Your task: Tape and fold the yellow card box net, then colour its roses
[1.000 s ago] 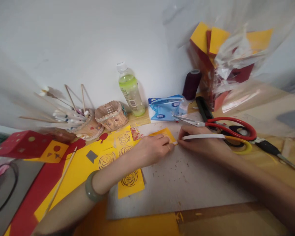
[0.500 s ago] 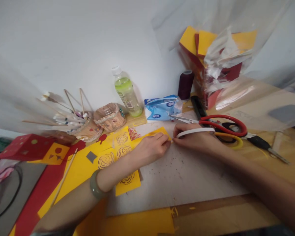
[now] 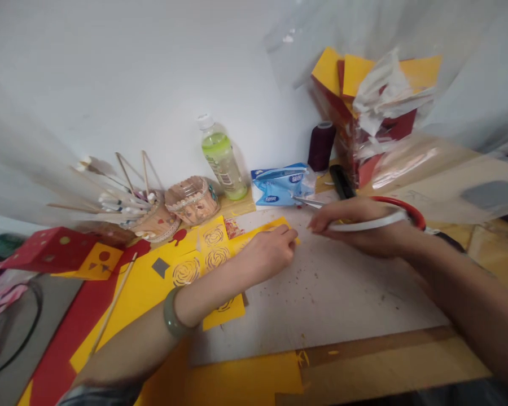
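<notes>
My left hand (image 3: 273, 248), a green bangle (image 3: 175, 313) on its wrist, lies with curled fingers over the right end of a yellow paper strip (image 3: 248, 234). Its fingertips are partly hidden, but they appear closed on the paper. My right hand (image 3: 358, 225) is a little apart to the right, raised over the grey board (image 3: 322, 304). It is closed around a slim white tool (image 3: 368, 221) whose kind I cannot make out. Beside the left forearm are yellow sheets cut with rose-like spirals (image 3: 217, 257). Scissors with red handles (image 3: 406, 208) lie partly hidden behind the right hand.
Along the wall stand a cup of cotton swabs and sticks (image 3: 152, 217), a wooden tub (image 3: 192, 200), a green drink bottle (image 3: 224, 160), a blue tissue pack (image 3: 279, 183) and a dark thread spool (image 3: 322, 146). A paper-filled box (image 3: 342, 113) is at right. A wooden stick (image 3: 112, 307) lies left.
My right hand has moved right and slightly up with the white tool, away from my left hand, and now covers more of the scissors. The left hand stays at the yellow strip.
</notes>
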The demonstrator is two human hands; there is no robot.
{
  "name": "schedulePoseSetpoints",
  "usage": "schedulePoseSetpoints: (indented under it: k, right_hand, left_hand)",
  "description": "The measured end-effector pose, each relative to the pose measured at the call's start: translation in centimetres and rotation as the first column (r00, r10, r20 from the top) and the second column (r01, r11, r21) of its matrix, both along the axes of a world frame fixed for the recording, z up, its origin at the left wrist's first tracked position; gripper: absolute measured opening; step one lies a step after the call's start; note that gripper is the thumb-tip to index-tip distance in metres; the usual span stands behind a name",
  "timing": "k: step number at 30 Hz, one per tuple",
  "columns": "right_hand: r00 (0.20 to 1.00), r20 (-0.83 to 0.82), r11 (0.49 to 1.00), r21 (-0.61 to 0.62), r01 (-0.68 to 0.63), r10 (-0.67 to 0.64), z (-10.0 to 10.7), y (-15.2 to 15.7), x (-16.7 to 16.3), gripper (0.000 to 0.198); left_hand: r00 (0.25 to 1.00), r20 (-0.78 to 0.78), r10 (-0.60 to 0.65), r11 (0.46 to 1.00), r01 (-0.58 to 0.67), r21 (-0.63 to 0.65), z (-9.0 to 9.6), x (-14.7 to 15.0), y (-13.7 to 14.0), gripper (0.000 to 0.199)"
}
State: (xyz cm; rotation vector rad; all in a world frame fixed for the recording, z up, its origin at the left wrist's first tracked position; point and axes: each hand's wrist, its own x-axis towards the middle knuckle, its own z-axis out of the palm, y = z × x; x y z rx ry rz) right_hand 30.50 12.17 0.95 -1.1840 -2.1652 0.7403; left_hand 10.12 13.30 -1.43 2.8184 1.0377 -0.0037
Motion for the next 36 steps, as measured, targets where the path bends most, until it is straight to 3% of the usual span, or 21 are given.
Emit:
schedulePoseSetpoints:
  k: [2, 3, 5, 6, 10, 13, 16, 20, 26, 31, 36]
  right_hand:
    - [0.941, -0.268, 0.972, 0.053, 0.229, -0.207, 1.3, -0.5, 0.5, 0.007]
    - [0.877, -0.363, 0.929, 0.073, 0.363, -0.314, 1.7, -0.6, 0.7, 0.009]
    - [0.79, -0.405, 0.849, 0.058, 0.525, -0.461, 2.1, -0.6, 0.6, 0.012]
    - [0.782, -0.374, 0.833, 0.042, 0.552, -0.499, 2.0, -0.5, 0.5, 0.012]
    - [0.839, -0.202, 0.848, 0.068, 0.526, -0.505, 0.2, 0.2, -0.7, 0.015]
    - [0.891, -0.058, 0.873, 0.181, 0.452, -0.45, -1.6, 0.8, -1.6, 0.02]
    - [0.932, 0.061, 0.913, 0.234, 0.333, -0.356, -3.0, 1.3, -2.7, 0.031]
    - [0.945, 0.17, 0.929, 0.298, 0.219, -0.278, -3.9, 1.5, -3.9, 0.041]
    - [0.902, 0.349, 0.931, 0.341, 0.13, -0.254, -4.4, 1.5, -4.1, 0.036]
    - [0.894, 0.362, 0.909, 0.403, 0.104, -0.263, -4.9, 1.6, -3.7, 0.037]
    - [0.899, 0.329, 0.88, 0.461, 0.115, -0.29, -4.9, 2.0, -3.0, 0.038]
  left_hand:
    - [1.0, 0.028, 0.004, 1.0, -0.004, -0.013, -0.3, -0.1, 0.1, 0.02]
    - [0.999, 0.036, 0.007, 1.0, -0.007, -0.017, -0.4, -0.3, 0.2, 0.021]
    - [0.999, 0.041, 0.001, 1.0, 0.0, -0.018, -0.6, -0.7, 0.5, 0.023]
    - [0.998, 0.058, -0.021, 1.0, 0.022, -0.022, -0.6, -1.0, 0.6, 0.023]
    - [0.946, 0.297, -0.129, 0.991, 0.134, 0.003, -0.4, -2.9, 0.8, 0.033]
    - [0.918, 0.375, -0.132, 0.989, 0.098, 0.108, -0.2, -4.5, 0.3, 0.037]
    - [0.927, 0.35, -0.136, 0.98, 0.073, 0.186, 0.1, -6.1, -0.3, 0.034]
    - [0.932, 0.345, -0.114, 0.967, 0.024, 0.255, 0.5, -9.1, -0.5, 0.034]
    - [0.954, 0.3, 0.011, 0.973, -0.079, 0.216, 1.4, -14.5, -1.6, 0.03]
    - [0.976, 0.208, -0.056, 0.989, 0.026, 0.145, 2.1, -16.3, -4.7, 0.022]
    - [0.985, 0.111, -0.134, 0.948, 0.094, 0.305, 1.2, -16.6, -7.7, 0.027]
